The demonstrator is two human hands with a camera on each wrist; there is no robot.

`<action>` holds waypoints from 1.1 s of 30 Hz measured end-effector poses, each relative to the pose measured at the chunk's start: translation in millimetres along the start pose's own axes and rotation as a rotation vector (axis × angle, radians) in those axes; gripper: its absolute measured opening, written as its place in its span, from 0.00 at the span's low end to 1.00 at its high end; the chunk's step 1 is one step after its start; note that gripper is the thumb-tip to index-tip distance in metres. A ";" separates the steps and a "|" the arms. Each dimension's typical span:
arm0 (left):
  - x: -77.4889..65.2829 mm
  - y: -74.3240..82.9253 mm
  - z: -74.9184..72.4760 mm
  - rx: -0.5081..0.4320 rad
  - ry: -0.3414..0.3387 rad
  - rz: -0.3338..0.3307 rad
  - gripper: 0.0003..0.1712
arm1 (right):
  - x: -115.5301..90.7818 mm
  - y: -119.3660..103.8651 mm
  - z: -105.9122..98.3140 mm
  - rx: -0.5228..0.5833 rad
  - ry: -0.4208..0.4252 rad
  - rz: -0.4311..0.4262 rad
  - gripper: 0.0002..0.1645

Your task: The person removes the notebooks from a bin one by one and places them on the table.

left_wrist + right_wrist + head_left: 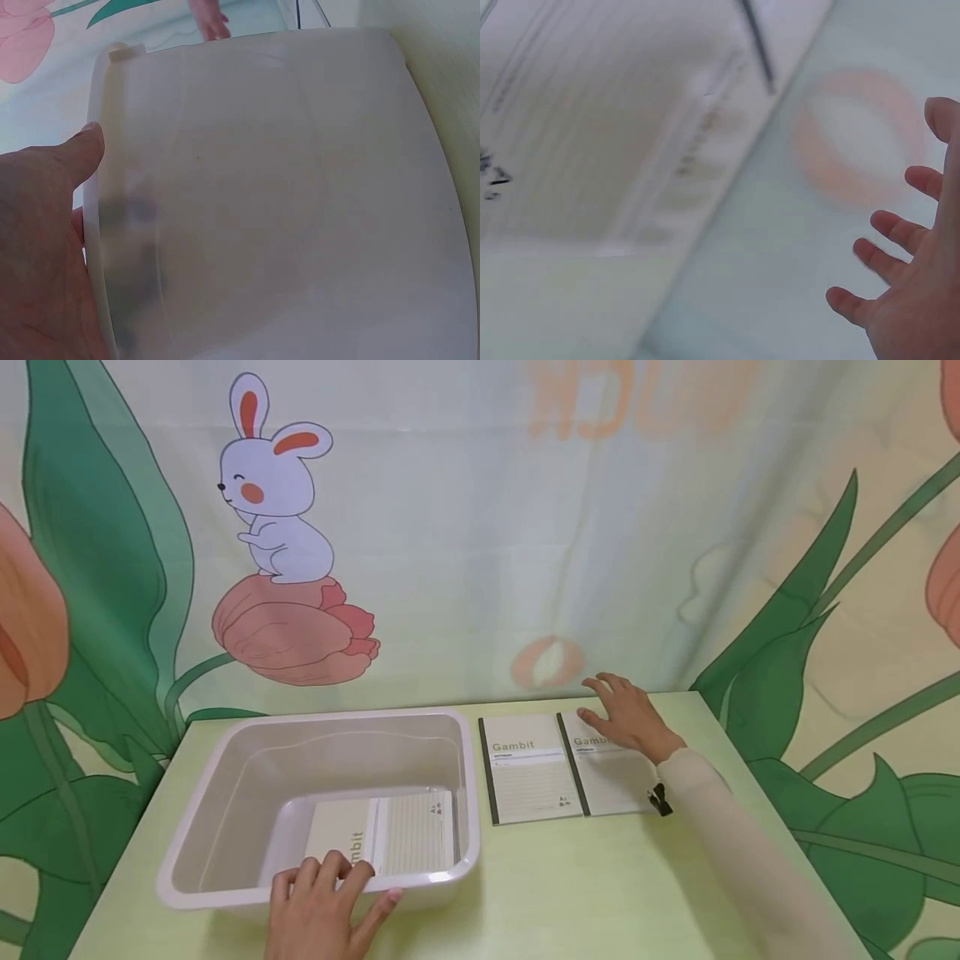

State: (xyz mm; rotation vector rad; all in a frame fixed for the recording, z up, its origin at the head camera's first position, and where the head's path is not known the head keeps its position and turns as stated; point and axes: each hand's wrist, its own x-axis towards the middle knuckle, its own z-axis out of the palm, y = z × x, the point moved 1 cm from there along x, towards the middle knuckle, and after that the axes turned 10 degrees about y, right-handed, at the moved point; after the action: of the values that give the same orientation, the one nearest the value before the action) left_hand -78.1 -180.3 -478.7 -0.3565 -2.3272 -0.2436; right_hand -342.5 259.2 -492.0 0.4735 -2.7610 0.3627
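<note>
My left hand (318, 906) grips the near rim of a beige plastic basin (187, 827), fingers over the rim and thumb outside. In the left wrist view the basin's outer wall (247, 187) fills most of the picture beside the thumb. Inside the basin lies a notebook (416, 831) marked with lines, its lower left part behind my fingers. To the basin's right, two "Gambit" notebooks (532, 785) with dark spines lie side by side. Over the far end of the right-hand notebook (611, 785) hovers my right hand (630, 718), fingers spread and holding nothing.
The pale green table (555, 893) ends at a hanging cloth (450, 568) printed with a rabbit and tulips. A small black clip-like piece (660, 799) sits at my right sleeve. The basin takes up the table's left side.
</note>
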 end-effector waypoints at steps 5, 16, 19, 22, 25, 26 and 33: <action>-0.6 -0.3 -0.5 0.008 -0.019 -0.004 0.32 | -4.0 -27.4 -22.2 -0.005 0.053 -0.066 0.38; -1.3 -2.1 -0.4 -0.005 -0.006 -0.001 0.32 | -10.3 -86.4 -59.9 -0.015 0.110 -0.244 0.37; -1.2 -2.8 -1.0 -0.006 -0.016 -0.004 0.32 | -11.4 -100.6 -65.4 -0.017 0.132 -0.288 0.36; -1.4 -2.6 -1.7 -0.005 -0.024 -0.007 0.31 | -11.4 -114.3 -72.3 -0.016 0.169 -0.341 0.36; -1.8 -2.2 -2.3 -0.006 -0.028 -0.006 0.31 | -9.9 -127.4 -79.2 -0.016 0.211 -0.403 0.35; -2.0 -2.1 -2.2 -0.006 -0.028 -0.006 0.31 | -8.9 -131.8 -81.7 -0.017 0.223 -0.425 0.35; -2.1 -3.1 -2.2 -0.008 -0.031 -0.005 0.31 | 1.1 -166.8 -100.7 0.009 0.230 -0.548 0.36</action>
State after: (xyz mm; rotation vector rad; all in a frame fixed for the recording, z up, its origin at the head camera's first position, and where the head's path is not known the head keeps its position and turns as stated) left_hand -76.2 -184.2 -478.8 -0.3603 -2.3581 -0.2512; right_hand -257.1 136.5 -367.1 1.0787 -2.2895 0.2702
